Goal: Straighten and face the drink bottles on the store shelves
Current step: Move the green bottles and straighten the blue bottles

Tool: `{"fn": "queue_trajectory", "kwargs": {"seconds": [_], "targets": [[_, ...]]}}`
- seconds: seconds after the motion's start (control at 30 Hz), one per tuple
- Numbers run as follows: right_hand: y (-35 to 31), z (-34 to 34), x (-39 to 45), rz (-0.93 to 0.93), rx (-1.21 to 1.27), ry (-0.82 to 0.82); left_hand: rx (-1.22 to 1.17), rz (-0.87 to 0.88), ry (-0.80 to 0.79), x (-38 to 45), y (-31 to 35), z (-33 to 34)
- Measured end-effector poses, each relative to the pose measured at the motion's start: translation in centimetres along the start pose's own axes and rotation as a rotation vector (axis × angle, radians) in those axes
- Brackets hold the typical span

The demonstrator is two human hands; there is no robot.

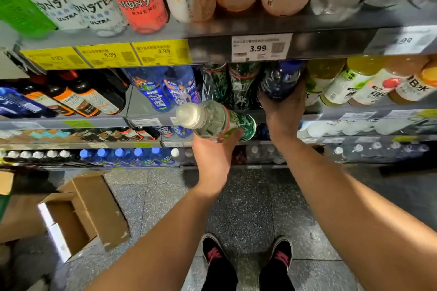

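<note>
Clear bottle [214,120] in left hand [212,156]

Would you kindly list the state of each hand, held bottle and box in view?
Left hand: grips the clear green-labelled bottle.
Clear green-labelled plastic bottle with white cap: capped, tilted, off the shelf.
Right hand: holds the dark blue bottle.
Dark blue plastic bottle: on the shelf.
Brown cardboard box: open, on the floor.

open cardboard box [71,227], lower left on the floor, flaps spread | speckled grey tiled floor [248,208] | black shoes with pink laces [246,257], bottom centre | yellow price tags [106,55], marked 4.99 | white price tag [260,47], marked 3.99
</note>
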State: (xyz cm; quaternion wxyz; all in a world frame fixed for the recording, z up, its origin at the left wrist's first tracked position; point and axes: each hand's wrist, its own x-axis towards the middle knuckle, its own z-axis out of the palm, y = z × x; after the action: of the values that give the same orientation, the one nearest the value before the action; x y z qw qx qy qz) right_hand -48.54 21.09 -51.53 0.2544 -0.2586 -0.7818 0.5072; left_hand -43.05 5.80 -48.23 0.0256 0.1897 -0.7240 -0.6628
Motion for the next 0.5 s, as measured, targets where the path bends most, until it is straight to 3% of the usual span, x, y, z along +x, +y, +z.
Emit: {"fn": "queue_trajectory", "kwargs": {"seconds": [0.5], "targets": [[2.3,-12.1,-2.3,0.091,0.291,-0.03,0.011,0.099,0.109,-1.5,1.1,9.4]]}}
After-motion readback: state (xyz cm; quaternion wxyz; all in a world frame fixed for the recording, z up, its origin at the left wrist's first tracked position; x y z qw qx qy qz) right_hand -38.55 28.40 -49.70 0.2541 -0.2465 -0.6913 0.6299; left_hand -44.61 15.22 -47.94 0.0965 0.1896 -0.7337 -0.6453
